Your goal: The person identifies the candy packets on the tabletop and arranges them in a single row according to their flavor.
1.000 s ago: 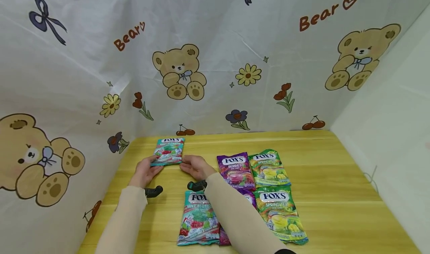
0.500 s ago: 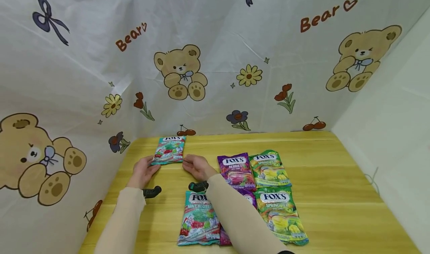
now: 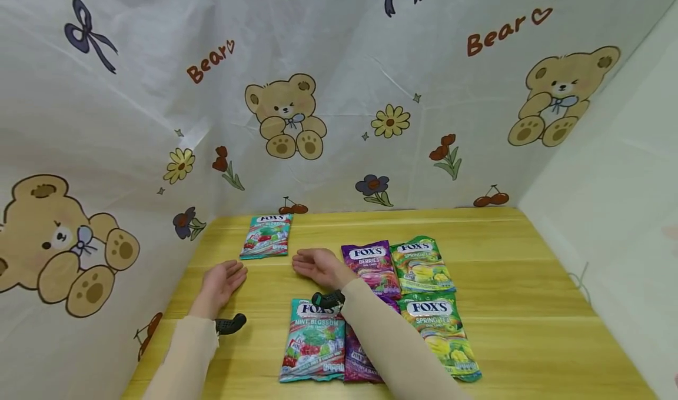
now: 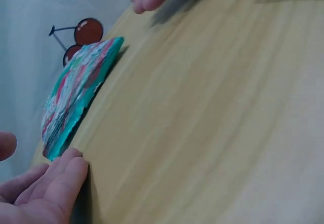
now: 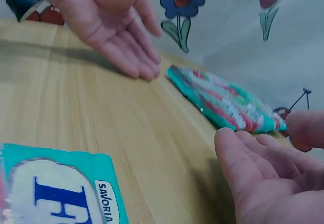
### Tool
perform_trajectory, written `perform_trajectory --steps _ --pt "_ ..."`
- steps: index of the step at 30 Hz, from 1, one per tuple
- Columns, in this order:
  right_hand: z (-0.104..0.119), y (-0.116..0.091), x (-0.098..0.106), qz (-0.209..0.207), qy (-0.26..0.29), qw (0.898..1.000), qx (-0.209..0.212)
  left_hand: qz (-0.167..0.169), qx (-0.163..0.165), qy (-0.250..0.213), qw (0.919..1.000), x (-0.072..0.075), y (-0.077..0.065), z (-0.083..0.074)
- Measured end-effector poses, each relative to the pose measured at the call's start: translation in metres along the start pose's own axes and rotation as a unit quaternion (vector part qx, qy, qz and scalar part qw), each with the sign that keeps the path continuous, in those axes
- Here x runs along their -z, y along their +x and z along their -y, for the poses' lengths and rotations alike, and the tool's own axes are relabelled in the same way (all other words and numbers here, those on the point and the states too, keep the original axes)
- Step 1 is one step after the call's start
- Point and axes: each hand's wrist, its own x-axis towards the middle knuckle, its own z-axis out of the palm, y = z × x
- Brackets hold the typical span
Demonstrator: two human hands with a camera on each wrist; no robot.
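Note:
A teal Mint Blossom candy bag (image 3: 266, 236) lies flat near the table's back left corner. My left hand (image 3: 221, 283) is just in front of its left side, palm turned inward, fingers loosely straight and holding nothing. To the bag's right and a little nearer, my right hand (image 3: 319, 267) is apart from it, fingers relaxed and holding nothing. In the left wrist view the bag (image 4: 81, 95) sits beyond the left fingertips. The right wrist view shows both hands around the bag (image 5: 225, 100). A second teal candy bag (image 3: 315, 341) lies near my right forearm.
Right of centre lie a purple Berries bag (image 3: 371, 267), another purple bag (image 3: 360, 359) partly under my right sleeve, and two green Spring Tea bags (image 3: 422, 265). A patterned cloth (image 3: 339, 94) hangs behind the wooden table (image 3: 529, 306); a white wall (image 3: 625, 170) stands at right.
Both hands have let go of the far teal bag and drawn apart from it: the left back toward me, the right slightly rightward. The bag stays at the back left.

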Motion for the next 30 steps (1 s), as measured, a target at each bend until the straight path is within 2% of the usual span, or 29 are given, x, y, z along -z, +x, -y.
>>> perform_trajectory --steps 7,15,20,26,30 --pt "0.01 -0.038 0.004 0.057 -0.012 0.998 -0.007 0.051 0.004 0.052 0.9974 -0.009 -0.02 0.025" --pt "0.01 -0.09 0.019 0.107 -0.071 0.992 -0.004 0.094 0.008 0.096 0.9909 -0.024 -0.044 0.052" --pt "0.009 -0.123 0.03 0.12 -0.102 0.987 -0.012 0.133 0.016 0.114 0.9845 -0.027 -0.057 0.065" --pt "0.009 -0.15 0.044 0.12 -0.131 0.984 -0.009 0.18 0.029 0.127 0.9751 -0.033 -0.072 0.075" --pt "0.007 -0.164 0.055 0.108 -0.148 0.983 -0.013 0.191 0.035 0.141 0.9707 -0.039 -0.084 0.082"
